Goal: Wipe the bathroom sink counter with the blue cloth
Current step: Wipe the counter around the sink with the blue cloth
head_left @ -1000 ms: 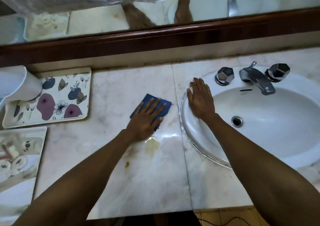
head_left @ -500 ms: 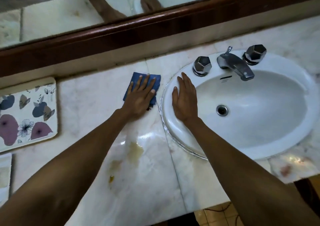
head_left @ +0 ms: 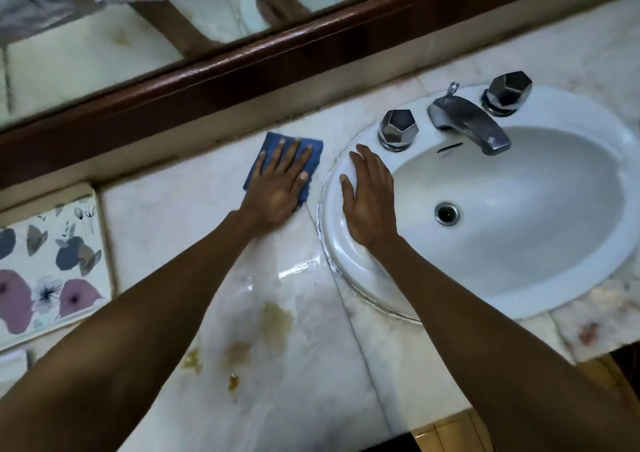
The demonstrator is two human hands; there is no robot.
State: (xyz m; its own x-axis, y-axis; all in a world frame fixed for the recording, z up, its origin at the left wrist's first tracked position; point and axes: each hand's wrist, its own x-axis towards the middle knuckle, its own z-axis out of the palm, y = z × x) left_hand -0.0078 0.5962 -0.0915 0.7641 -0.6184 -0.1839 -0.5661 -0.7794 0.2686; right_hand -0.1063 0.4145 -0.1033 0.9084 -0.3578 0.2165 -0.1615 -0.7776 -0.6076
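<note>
The folded blue cloth (head_left: 273, 143) lies flat on the pale marble counter (head_left: 166, 216), close to the back wall and just left of the sink. My left hand (head_left: 278, 181) presses down on it with fingers spread, covering most of it. My right hand (head_left: 369, 195) rests palm down, fingers together, on the left rim of the white oval sink (head_left: 571, 278), holding nothing. Yellow-brown stains (head_left: 277, 320) mark the counter nearer me, with a wet shiny streak (head_left: 294, 266) above them.
A chrome faucet (head_left: 467, 122) with two faceted knobs (head_left: 396, 129) stands on the sink's back rim. A floral tray (head_left: 48, 271) lies at the left. A dark wooden mirror frame (head_left: 242, 70) runs along the back. The counter's front edge is at the bottom.
My left hand has pushed the blue cloth away from me, from mid-counter up toward the back wall. The right hand stays on the sink rim. The view has swung left and tilted.
</note>
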